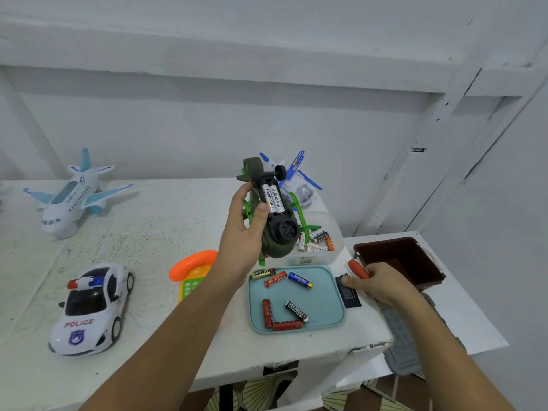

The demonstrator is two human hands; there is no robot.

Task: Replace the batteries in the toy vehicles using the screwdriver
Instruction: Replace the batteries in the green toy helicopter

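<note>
White tabletop (154,232), white wall behind. Left hand (243,232) grips upturned dark-green plastic toy helicopter (275,223) above tabletop, white batteries (272,198) seated in open bay. Right hand (382,284) clenches orange-handled screwdriver (357,268), fingertip on black rectangular battery cover (348,292). Next likely: refit cover, screw down.

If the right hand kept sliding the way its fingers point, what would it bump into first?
The right hand holds the orange screwdriver and its fingers point left, already reaching the black cover. Beyond that, it would likely hit the blue tray rim, though depth is uncertain.
</note>
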